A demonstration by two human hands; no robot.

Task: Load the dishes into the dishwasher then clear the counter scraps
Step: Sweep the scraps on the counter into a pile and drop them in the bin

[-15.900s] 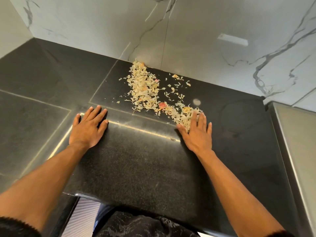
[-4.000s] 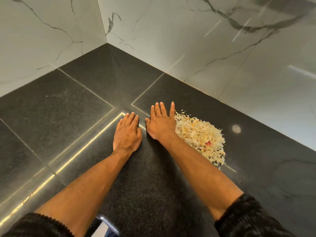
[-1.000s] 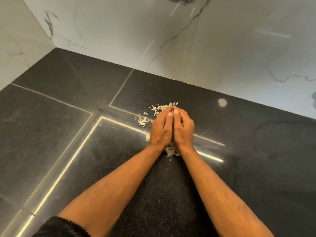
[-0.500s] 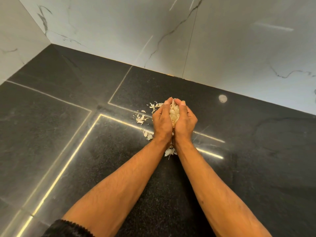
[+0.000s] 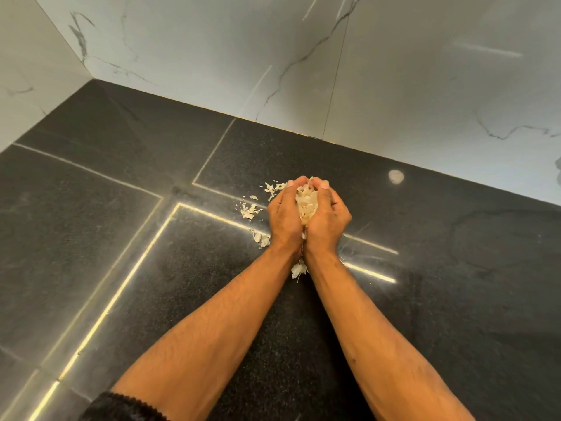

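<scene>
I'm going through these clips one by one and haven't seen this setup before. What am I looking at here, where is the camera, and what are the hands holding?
There is no robot here: a person works with bare hands, and the one camera sits on their head, looking forward and down along the forearms. The left hand and right hand are pressed together side by side, fingers curled, cupping a heap of pale scraps between them. They are over a dark stone counter that meets white marble walls in a corner. A few loose scraps lie on the counter left of the hands, and another bit shows between the wrists. A small pale round spot sits on the counter to the right. No dishes or dishwasher are in view.
</scene>
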